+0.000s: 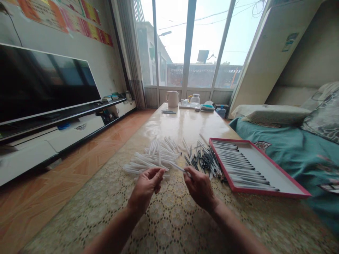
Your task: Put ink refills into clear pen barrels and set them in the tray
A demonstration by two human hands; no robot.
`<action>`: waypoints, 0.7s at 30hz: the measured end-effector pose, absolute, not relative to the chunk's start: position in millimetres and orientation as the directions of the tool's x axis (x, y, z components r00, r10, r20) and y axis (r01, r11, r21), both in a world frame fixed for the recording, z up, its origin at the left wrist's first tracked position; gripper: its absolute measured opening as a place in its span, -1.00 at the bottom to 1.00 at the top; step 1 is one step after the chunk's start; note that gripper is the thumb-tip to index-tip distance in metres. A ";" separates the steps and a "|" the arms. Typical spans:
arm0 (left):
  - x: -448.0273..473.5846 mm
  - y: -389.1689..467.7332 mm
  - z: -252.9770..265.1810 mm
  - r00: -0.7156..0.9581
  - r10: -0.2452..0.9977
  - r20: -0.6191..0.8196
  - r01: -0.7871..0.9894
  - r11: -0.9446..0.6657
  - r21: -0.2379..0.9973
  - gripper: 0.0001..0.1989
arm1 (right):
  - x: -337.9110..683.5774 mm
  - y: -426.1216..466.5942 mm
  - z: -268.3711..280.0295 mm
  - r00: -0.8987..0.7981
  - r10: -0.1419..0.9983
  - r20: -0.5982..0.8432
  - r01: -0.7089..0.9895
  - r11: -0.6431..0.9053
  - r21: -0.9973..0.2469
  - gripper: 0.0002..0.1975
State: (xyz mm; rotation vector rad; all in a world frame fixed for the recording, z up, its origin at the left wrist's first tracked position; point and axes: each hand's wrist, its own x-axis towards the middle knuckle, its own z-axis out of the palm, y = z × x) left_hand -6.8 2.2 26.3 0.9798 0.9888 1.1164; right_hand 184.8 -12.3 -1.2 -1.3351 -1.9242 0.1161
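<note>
My right hand (200, 188) is closed around a slim whitish pen (177, 166), which points up and left toward the middle of the table. Beside it, my left hand (147, 187) is pinched, thumb against fingers; whatever lies between them is too small to make out. Just beyond the left hand spreads a loose heap of white, translucent pen tubes (148, 160). Past my right hand lies a jumbled pile of dark pen parts (205, 160). A shallow pink-rimmed box (272, 171) at the right holds a row of pens (242, 164) with dark ends, laid side by side.
Everything rests on a long table with a patterned cover (169, 211). At its far end stand a beige pitcher (173, 99), a glass jug (195, 100) and a tissue pack (207, 107). A sofa (254, 128) borders the right side; a television (47, 84) is at left.
</note>
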 end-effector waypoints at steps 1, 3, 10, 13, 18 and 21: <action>-6.6 -1.9 21.9 0.157 0.973 -0.172 -0.288 0.212 0.934 -0.65 | 183.7 -13.4 0.5 -0.169 0.823 0.543 0.749 0.465 -0.471 -0.79; -5.8 -5.8 14.2 0.164 0.962 -0.216 -0.338 0.261 0.904 -0.62 | 181.4 -15.1 4.0 -0.196 0.818 0.540 0.732 0.489 -0.475 -0.79; 1.4 -6.2 3.9 0.202 0.968 -0.147 -0.344 0.211 0.915 -0.71 | 182.0 -14.1 35.1 -0.044 0.879 0.475 0.597 0.405 -0.692 -0.76; 0.8 -5.1 1.7 0.194 0.971 -0.138 -0.343 0.199 0.918 -0.74 | 185.0 -7.0 49.2 -0.110 0.938 0.329 0.533 0.334 -0.777 -0.77; -1.8 -0.6 -1.7 0.165 0.973 -0.161 -0.388 0.214 0.896 -0.69 | 187.1 0.4 56.1 -0.227 0.952 0.206 0.623 0.305 -0.721 -0.82; -0.6 0.8 -2.4 0.151 0.973 -0.173 -0.394 0.220 0.892 -0.67 | 189.0 -11.9 54.3 -0.233 0.916 0.326 0.746 0.383 -0.545 -0.84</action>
